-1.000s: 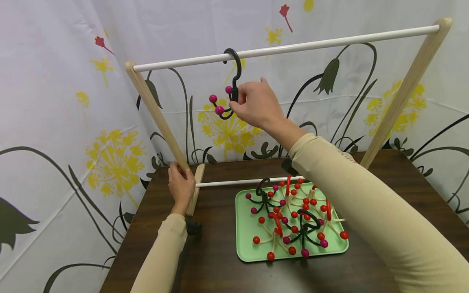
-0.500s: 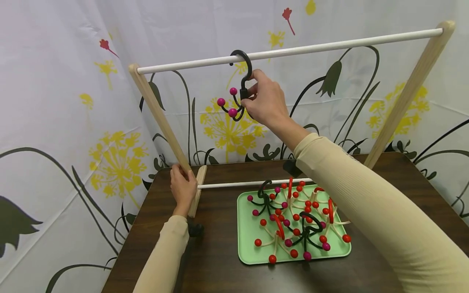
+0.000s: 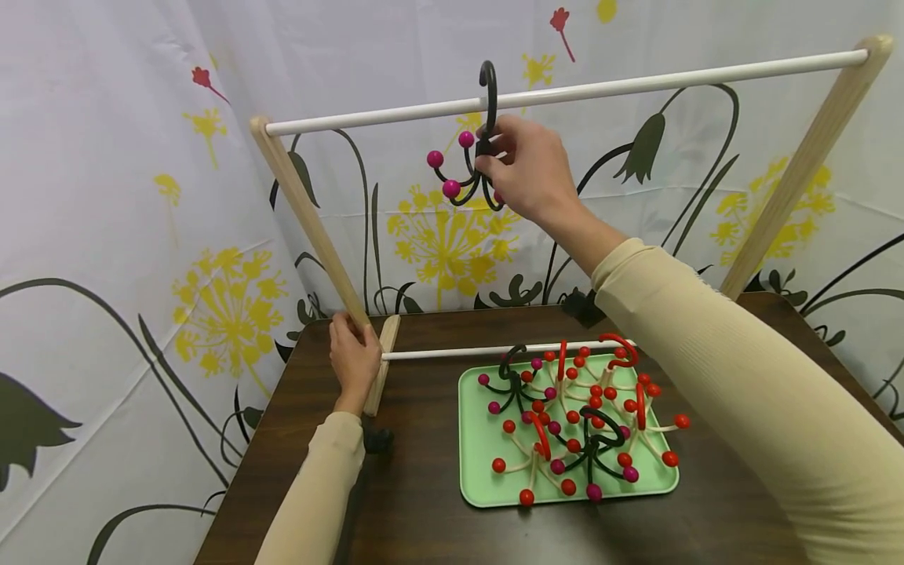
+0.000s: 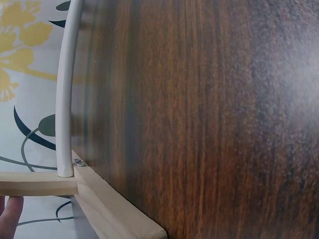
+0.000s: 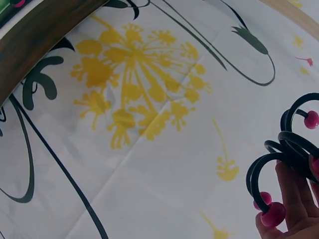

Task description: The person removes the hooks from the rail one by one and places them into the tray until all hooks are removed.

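My right hand (image 3: pixel 533 169) pinches a black multi-arm hanger (image 3: pixel 483 147) with pink ball tips at its collar, below the hook. The hook's top stands above the white upper rod (image 3: pixel 395 115) of a wooden rack and overlaps the rod in the head view. In the right wrist view, fingers (image 5: pixel 291 191) hold the hanger (image 5: pixel 286 142) with its curved arms spreading around them. Low on the rack's left wooden post (image 3: pixel 311 224), my left hand (image 3: pixel 353 357) grips with fingers and thumb around it. A fingertip (image 4: pixel 11 215) shows against that post (image 4: pixel 37 184) in the left wrist view.
A green tray (image 3: pixel 475 471) on the dark wood table (image 3: pixel 417 486) bears several similar hangers, black with pink balls and cream with red hooks and balls. The rack's lower rod (image 3: pixel 438 354) runs behind it. A floral curtain (image 3: pixel 106 196) hangs behind.
The hanger's hook was looped over the upper rod. My right hand has slid it rightward, then lifted and turned it, so the hook's tip is now above the rod. My left hand stays put.
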`<state>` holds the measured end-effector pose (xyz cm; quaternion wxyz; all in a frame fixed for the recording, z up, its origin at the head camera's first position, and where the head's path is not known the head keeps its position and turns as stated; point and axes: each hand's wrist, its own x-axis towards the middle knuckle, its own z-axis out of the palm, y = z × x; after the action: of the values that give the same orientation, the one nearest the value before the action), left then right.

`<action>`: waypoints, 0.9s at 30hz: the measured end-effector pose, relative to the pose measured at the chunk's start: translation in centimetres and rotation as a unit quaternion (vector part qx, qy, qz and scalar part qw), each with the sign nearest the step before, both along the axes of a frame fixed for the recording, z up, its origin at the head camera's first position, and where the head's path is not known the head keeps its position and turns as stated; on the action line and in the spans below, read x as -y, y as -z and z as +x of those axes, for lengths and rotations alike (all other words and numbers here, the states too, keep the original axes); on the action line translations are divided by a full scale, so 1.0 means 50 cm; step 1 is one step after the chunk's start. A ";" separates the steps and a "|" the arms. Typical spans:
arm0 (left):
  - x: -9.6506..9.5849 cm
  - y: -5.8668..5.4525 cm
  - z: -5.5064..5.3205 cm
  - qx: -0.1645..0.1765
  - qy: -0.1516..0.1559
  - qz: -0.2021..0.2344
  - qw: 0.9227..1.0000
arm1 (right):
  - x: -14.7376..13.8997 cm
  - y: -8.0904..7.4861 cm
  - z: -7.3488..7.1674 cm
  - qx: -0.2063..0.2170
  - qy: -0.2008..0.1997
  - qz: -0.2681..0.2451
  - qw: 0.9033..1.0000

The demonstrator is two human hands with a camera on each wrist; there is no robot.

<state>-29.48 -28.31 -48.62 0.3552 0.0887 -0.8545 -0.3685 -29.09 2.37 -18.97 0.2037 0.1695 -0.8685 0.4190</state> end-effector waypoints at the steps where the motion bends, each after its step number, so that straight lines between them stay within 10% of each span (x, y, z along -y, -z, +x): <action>1: 0.000 -0.001 0.000 0.000 0.001 0.000 1.000 | -0.002 -0.004 0.001 -0.002 0.000 0.001 1.000; 8: -0.001 0.000 -0.002 -0.007 0.004 -0.003 1.000 | -0.015 0.002 0.017 -0.019 -0.019 0.001 1.000; 17: 0.001 -0.005 0.001 0.002 0.000 0.000 1.000 | 0.011 0.098 0.077 0.029 -0.040 0.080 0.996; 27: 0.005 -0.006 -0.008 0.001 -0.005 -0.004 1.000 | 0.072 0.236 0.123 0.125 -0.155 0.196 0.960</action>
<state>-29.86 -28.59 -48.31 0.3565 0.0924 -0.8558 -0.3632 -22.95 -1.22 -30.77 -0.0112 0.2853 -0.9151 0.2848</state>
